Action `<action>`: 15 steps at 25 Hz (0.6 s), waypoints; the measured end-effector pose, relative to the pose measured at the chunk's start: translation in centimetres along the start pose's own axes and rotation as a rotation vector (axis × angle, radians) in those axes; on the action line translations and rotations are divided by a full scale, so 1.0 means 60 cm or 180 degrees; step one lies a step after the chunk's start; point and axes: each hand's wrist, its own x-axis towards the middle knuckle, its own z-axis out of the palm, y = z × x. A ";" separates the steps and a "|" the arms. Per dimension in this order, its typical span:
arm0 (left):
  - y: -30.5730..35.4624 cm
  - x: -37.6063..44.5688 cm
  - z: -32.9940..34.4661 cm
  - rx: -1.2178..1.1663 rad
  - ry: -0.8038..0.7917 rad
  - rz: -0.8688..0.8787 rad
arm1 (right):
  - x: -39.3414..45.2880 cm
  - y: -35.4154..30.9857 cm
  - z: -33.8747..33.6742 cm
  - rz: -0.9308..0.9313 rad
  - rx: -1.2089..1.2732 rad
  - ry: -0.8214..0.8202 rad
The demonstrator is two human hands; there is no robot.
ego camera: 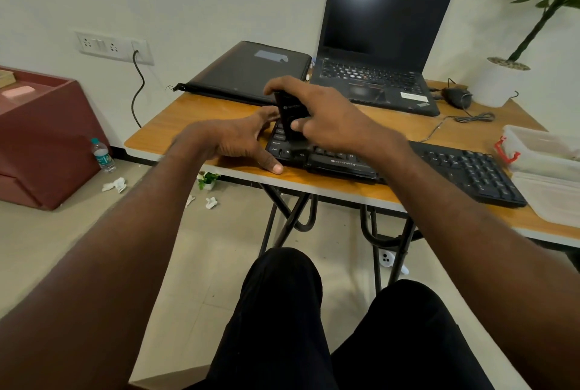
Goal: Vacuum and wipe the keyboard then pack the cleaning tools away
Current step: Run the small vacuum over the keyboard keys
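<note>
A black keyboard (pixel 464 170) lies along the front edge of the wooden table (pixel 175 126). My right hand (pixel 326 116) grips a small black handheld vacuum (pixel 287 116), held upright with its lower end on the keyboard's left keys. My left hand (pixel 238 138) rests at the keyboard's left end, fingers spread and mostly straight, thumb on the table edge. My right hand hides the vacuum's lower tip.
An open black laptop (pixel 376 54) and a closed laptop (pixel 251 72) stand behind the keyboard. A mouse (pixel 456 98) with cable lies at the right. Clear plastic boxes (pixel 546 154) sit at the right edge. A potted plant (pixel 499 79) stands in the far corner. Tissues (pixel 114 185) and a bottle (pixel 103 156) lie on the floor.
</note>
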 end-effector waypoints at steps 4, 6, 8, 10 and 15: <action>-0.001 0.002 -0.001 -0.0050 -0.0052 -0.0004 | -0.013 0.013 -0.014 0.0152 -0.0153 -0.0343; 0.003 0.003 -0.002 -0.0047 -0.0048 -0.0072 | -0.017 0.021 -0.030 0.0310 -0.0438 -0.0326; 0.009 0.007 0.002 -0.0010 -0.0101 -0.0085 | -0.025 0.020 -0.025 0.0177 -0.0179 -0.0013; 0.016 0.010 0.011 0.0024 -0.0106 0.0036 | -0.034 0.016 -0.003 0.0050 0.0196 0.0173; 0.025 0.013 0.021 0.0060 -0.0068 0.0055 | -0.051 0.021 -0.021 -0.0079 -0.0080 -0.0465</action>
